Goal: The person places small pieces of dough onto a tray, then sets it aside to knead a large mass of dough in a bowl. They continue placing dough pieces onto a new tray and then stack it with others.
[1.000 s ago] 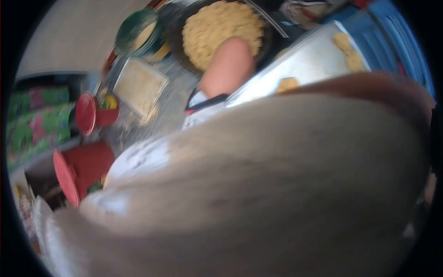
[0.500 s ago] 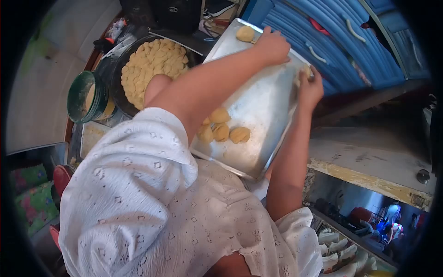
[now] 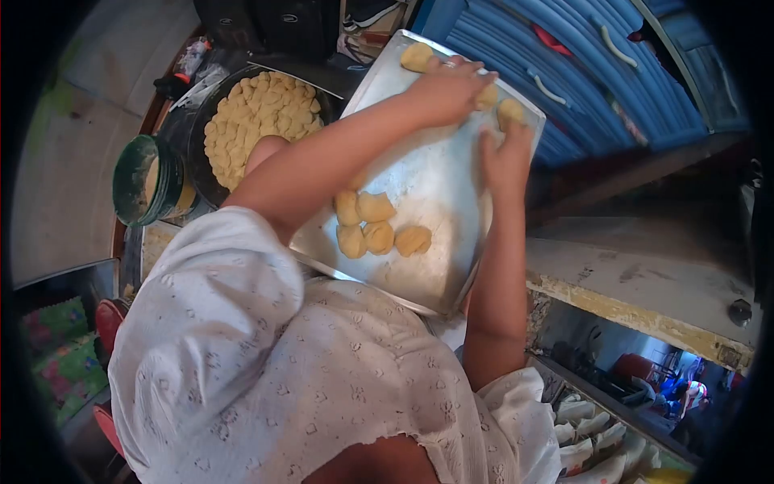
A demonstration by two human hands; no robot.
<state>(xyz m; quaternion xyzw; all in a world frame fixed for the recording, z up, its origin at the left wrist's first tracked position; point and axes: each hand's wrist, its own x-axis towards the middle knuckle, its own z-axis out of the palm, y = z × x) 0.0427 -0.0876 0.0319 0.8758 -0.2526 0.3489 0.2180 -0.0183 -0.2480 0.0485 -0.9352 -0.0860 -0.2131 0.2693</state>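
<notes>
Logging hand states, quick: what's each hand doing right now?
Left hand: fingers spread flat on the metal tray, over dough pieces.
Right hand: open, fingertips at a dough piece; no grip.

- Tray (image 3: 439,210) under both hands: bare metal, dull sheen, smudged.
- Dough pieces (image 3: 377,228) near the left forearm: pale yellow, soft, matt.
- Sleeve (image 3: 266,355) behind the arms: white woven cloth with eyelet pattern, matt.
- Tub (image 3: 133,181) left of the left arm: green plastic, slightly glossy.
- Ledge (image 3: 645,294) right of the right hand: painted wood, chipped, rough.
</notes>
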